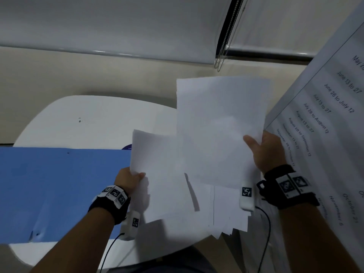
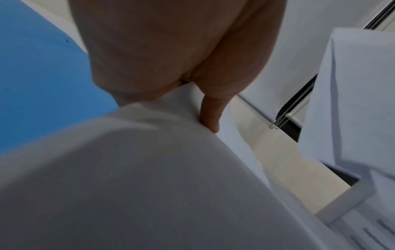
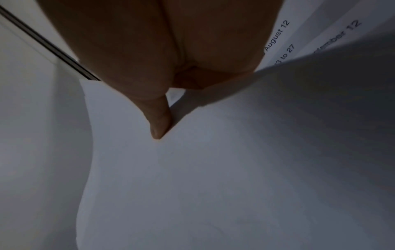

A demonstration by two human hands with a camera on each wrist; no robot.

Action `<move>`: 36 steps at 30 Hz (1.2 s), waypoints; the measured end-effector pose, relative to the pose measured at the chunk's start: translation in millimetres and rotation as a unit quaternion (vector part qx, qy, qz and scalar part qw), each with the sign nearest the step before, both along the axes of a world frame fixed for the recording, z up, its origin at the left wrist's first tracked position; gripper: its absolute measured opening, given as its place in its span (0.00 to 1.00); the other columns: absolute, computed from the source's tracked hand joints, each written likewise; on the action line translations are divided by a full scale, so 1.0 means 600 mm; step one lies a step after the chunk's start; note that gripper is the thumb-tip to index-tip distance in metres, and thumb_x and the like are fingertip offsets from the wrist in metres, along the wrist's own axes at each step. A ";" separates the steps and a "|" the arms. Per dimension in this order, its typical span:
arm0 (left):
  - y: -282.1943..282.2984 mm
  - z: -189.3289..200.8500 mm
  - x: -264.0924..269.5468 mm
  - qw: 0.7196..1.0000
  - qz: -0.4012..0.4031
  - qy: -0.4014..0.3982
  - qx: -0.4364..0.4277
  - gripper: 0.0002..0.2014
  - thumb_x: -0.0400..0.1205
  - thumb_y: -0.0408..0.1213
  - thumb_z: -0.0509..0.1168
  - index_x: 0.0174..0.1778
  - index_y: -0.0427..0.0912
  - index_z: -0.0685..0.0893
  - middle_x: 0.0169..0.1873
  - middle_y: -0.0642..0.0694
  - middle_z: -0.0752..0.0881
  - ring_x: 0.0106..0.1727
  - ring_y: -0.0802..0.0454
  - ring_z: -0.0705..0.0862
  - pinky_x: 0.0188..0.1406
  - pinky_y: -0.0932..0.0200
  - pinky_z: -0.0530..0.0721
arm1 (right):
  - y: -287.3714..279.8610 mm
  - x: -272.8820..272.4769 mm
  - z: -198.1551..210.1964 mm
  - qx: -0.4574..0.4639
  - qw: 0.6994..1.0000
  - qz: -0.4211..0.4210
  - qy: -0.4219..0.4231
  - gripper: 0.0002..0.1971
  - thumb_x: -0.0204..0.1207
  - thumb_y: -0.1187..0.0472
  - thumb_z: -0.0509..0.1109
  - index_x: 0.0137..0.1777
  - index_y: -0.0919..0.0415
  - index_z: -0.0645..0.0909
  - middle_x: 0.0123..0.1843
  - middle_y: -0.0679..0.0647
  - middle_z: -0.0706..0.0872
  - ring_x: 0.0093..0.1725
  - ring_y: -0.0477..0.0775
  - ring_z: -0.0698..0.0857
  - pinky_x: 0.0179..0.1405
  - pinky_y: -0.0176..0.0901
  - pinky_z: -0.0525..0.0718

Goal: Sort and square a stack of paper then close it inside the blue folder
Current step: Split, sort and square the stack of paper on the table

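The blue folder [image 1: 59,194] lies open on the white table [image 1: 94,119] at the left, also blue at the left edge of the left wrist view [image 2: 42,84]. My left hand [image 1: 130,180] pinches the left edge of a blank white sheet [image 1: 157,174], thumb on top [image 2: 210,116]. My right hand [image 1: 266,152] grips a larger blank sheet [image 1: 220,131] raised off the table, thumb [image 3: 159,121] pressed on it. A printed sheet with dates [image 1: 325,119] stands behind the right hand. More loose sheets [image 1: 228,213] fan out unevenly below both hands.
A window blind [image 1: 118,26] with a bead cord [image 1: 226,36] hangs behind the table over a beige sill [image 1: 78,75]. The table's rounded near edge [image 1: 177,253] sits just in front of my body. Cables [image 1: 266,233] trail from both wrist cameras.
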State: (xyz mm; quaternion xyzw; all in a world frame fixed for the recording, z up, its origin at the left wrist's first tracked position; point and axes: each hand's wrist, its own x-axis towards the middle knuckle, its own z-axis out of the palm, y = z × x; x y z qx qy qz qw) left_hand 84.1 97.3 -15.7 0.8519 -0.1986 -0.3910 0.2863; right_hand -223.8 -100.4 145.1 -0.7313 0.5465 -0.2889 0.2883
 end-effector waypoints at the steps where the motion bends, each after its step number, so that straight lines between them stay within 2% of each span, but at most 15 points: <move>1: -0.005 -0.001 -0.008 1.000 -0.015 0.002 -0.002 0.13 0.83 0.40 0.71 0.56 0.34 0.85 0.47 0.39 0.86 0.49 0.40 0.84 0.46 0.52 0.78 | 0.000 0.006 0.007 0.006 1.000 0.005 -0.022 0.01 0.78 0.63 0.73 0.46 0.59 0.85 0.36 0.46 0.83 0.30 0.30 0.82 0.28 0.18 0.72; 3: -0.015 -0.006 -0.021 0.999 -0.042 0.001 -0.008 0.12 0.84 0.39 0.69 0.57 0.34 0.84 0.49 0.39 0.86 0.53 0.39 0.84 0.49 0.52 0.78 | -0.004 0.015 -0.005 0.041 0.996 0.013 -0.072 0.02 0.78 0.63 0.73 0.48 0.60 0.86 0.38 0.46 0.86 0.30 0.25 0.82 0.29 0.16 0.75; 5: -0.022 -0.011 -0.030 0.999 -0.047 0.008 -0.007 0.12 0.84 0.38 0.67 0.60 0.35 0.83 0.53 0.40 0.87 0.56 0.38 0.85 0.56 0.48 0.82 | -0.005 0.025 -0.045 0.104 0.991 0.007 -0.079 0.05 0.77 0.62 0.74 0.50 0.62 0.87 0.41 0.49 0.88 0.32 0.31 0.84 0.30 0.20 0.78; 9: -0.017 -0.027 -0.034 0.998 -0.025 0.049 0.009 0.15 0.86 0.37 0.61 0.66 0.34 0.81 0.59 0.35 0.86 0.60 0.34 0.84 0.62 0.39 0.84 | 0.011 0.041 -0.181 0.208 0.978 0.004 0.017 0.05 0.72 0.63 0.79 0.43 0.63 0.86 0.38 0.54 0.88 0.35 0.54 0.85 0.32 0.33 0.80; 11: -0.010 -0.035 -0.034 0.999 -0.012 0.052 0.008 0.17 0.88 0.37 0.59 0.70 0.34 0.80 0.64 0.34 0.85 0.64 0.33 0.83 0.66 0.38 0.82 | 0.022 0.047 -0.236 0.254 0.966 0.004 0.051 0.07 0.72 0.63 0.79 0.45 0.66 0.86 0.42 0.58 0.89 0.40 0.55 0.86 0.38 0.37 0.80; 13: -0.007 -0.039 -0.037 0.998 0.011 0.060 0.008 0.18 0.89 0.38 0.59 0.72 0.34 0.79 0.66 0.35 0.84 0.67 0.34 0.82 0.69 0.41 0.80 | 0.031 0.053 -0.273 0.281 0.958 0.004 0.062 0.09 0.74 0.65 0.77 0.52 0.69 0.86 0.50 0.60 0.90 0.44 0.56 0.86 0.44 0.40 0.82; 16: -0.008 -0.044 -0.047 0.998 0.036 0.052 -0.003 0.18 0.89 0.39 0.59 0.72 0.34 0.79 0.68 0.36 0.83 0.68 0.37 0.81 0.68 0.51 0.77 | 0.039 0.066 -0.289 0.282 0.956 0.008 0.079 0.15 0.79 0.68 0.70 0.65 0.67 0.80 0.63 0.62 0.86 0.57 0.60 0.85 0.57 0.42 0.80; 19: -0.013 -0.044 -0.060 0.998 0.041 0.034 -0.019 0.18 0.87 0.39 0.64 0.70 0.35 0.79 0.65 0.37 0.85 0.66 0.38 0.83 0.60 0.56 0.77 | 0.048 0.084 -0.294 0.291 0.947 0.001 0.139 0.23 0.83 0.68 0.61 0.78 0.64 0.66 0.70 0.63 0.79 0.66 0.64 0.80 0.62 0.45 0.77; 22: -0.018 -0.043 -0.074 0.999 0.035 0.023 -0.020 0.19 0.83 0.37 0.71 0.68 0.36 0.80 0.61 0.38 0.86 0.62 0.38 0.84 0.57 0.54 0.80 | 0.071 0.112 -0.309 0.303 0.922 0.046 0.235 0.28 0.85 0.61 0.59 0.83 0.63 0.57 0.76 0.65 0.71 0.71 0.66 0.76 0.68 0.50 0.77; 25: -0.021 -0.029 -0.080 0.999 0.030 0.005 -0.033 0.17 0.83 0.33 0.69 0.68 0.37 0.80 0.61 0.38 0.86 0.62 0.38 0.84 0.61 0.50 0.81 | 0.085 0.128 -0.313 0.306 0.907 0.066 0.283 0.33 0.83 0.51 0.60 0.84 0.62 0.55 0.79 0.64 0.65 0.76 0.65 0.69 0.74 0.52 0.71; 28: -0.015 -0.004 -0.073 0.996 0.012 -0.001 -0.089 0.14 0.83 0.32 0.68 0.64 0.42 0.82 0.56 0.42 0.87 0.60 0.38 0.85 0.59 0.48 0.82 | 0.078 0.116 -0.323 0.321 0.926 0.045 0.195 0.40 0.74 0.44 0.70 0.82 0.60 0.60 0.80 0.62 0.68 0.76 0.63 0.71 0.76 0.54 0.72; 30: -0.007 0.016 -0.058 0.990 -0.004 0.017 -0.140 0.10 0.83 0.33 0.68 0.58 0.47 0.82 0.51 0.46 0.88 0.56 0.41 0.86 0.56 0.48 0.83 | 0.075 0.099 -0.313 0.335 0.939 0.023 0.076 0.47 0.60 0.37 0.78 0.78 0.52 0.66 0.76 0.55 0.76 0.71 0.58 0.78 0.71 0.56 0.79; 31: -0.004 0.028 -0.050 0.986 -0.011 0.029 -0.162 0.09 0.83 0.34 0.69 0.57 0.47 0.82 0.50 0.47 0.89 0.55 0.42 0.87 0.56 0.46 0.84 | 0.075 0.090 -0.295 0.334 0.942 0.010 0.008 0.48 0.57 0.39 0.83 0.76 0.51 0.68 0.72 0.51 0.80 0.68 0.55 0.81 0.68 0.54 0.81; 33: -0.002 0.055 -0.032 0.977 -0.029 0.063 -0.201 0.14 0.79 0.39 0.71 0.61 0.47 0.84 0.53 0.48 0.91 0.57 0.46 0.88 0.61 0.41 0.85 | 0.070 0.086 -0.252 0.318 0.942 0.005 -0.110 0.42 0.55 0.48 0.88 0.71 0.53 0.76 0.62 0.48 0.86 0.61 0.51 0.85 0.63 0.51 0.83; 36: -0.015 0.098 -0.025 0.965 -0.061 0.103 -0.235 0.18 0.79 0.41 0.73 0.65 0.49 0.85 0.56 0.50 0.92 0.59 0.49 0.90 0.65 0.39 0.85 | 0.065 0.085 -0.176 0.299 0.926 0.013 -0.230 0.36 0.49 0.46 0.89 0.60 0.55 0.86 0.55 0.50 0.92 0.56 0.53 0.89 0.62 0.56 0.85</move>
